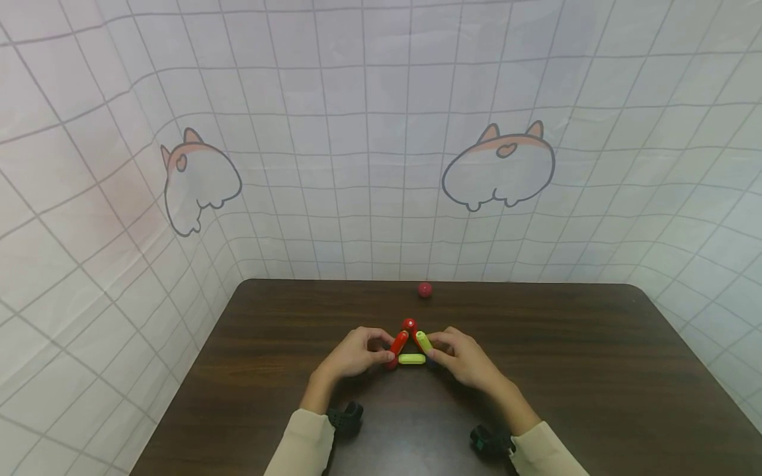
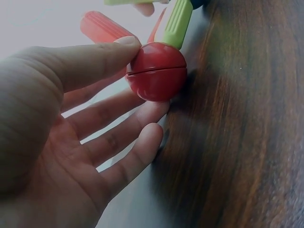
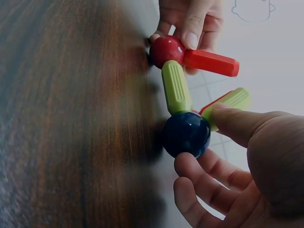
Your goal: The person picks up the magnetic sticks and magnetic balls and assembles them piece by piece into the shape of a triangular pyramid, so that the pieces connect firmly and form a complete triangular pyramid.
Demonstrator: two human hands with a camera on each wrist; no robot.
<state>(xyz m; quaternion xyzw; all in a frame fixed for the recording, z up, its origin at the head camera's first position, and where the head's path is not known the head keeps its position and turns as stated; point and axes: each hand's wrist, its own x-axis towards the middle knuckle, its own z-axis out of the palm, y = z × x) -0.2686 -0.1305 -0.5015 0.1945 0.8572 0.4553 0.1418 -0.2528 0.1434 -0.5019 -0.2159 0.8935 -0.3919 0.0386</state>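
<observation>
My left hand (image 1: 355,354) pinches a red ball (image 2: 157,71) between thumb and fingers. From that ball rises a ridged red rod (image 3: 211,62), leaning inward. A yellow-green rod (image 1: 412,359) links the red ball to a dark blue ball (image 3: 186,135). My right hand (image 1: 467,359) grips a second yellow-green rod (image 1: 423,340) that slants up from the blue ball. Its thumb lies on this rod, and other fingertips are at the blue ball. Behind the two raised rods is another red ball (image 1: 409,324), with a second red rod partly hidden beside it.
A loose red ball (image 1: 424,289) sits near the back edge of the dark wooden table (image 1: 286,311). A white gridded curtain (image 1: 357,165) surrounds the back and sides. Black wrist devices (image 1: 346,419) are worn on both wrists.
</observation>
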